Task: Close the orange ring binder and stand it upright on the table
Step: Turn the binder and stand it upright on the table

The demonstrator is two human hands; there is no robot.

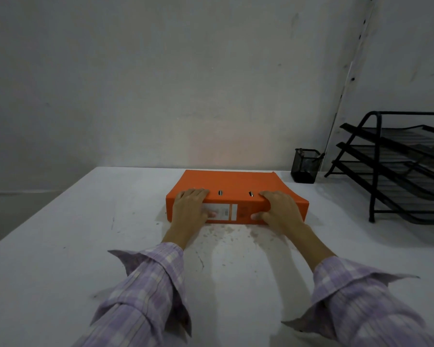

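- The orange ring binder point(236, 194) lies flat and closed on the table point(60, 246), near the far edge, with its labelled spine facing the person.
- The left hand point(189, 211) wraps the spine's left part, fingers over the top cover and thumb on the label; the right hand point(282, 211) clamps the right part the same way. The hands are set apart, both gripping the binder.
- Closing looks done; I judge that standing it upright is what remains.
- Risk: the grip sits only on the spine side, so as the binder tips up the free cover could swing open, since nothing pinches the far edge.
- Risk: the smooth cover could slide on the table toward the wall point(161, 83) instead of pivoting, if it is pushed rather than lifted.
- A black mesh pen cup point(306, 169) and a black tiered tray rack point(398, 169) stand well apart to the right; a wide swing that way could knock the cup.
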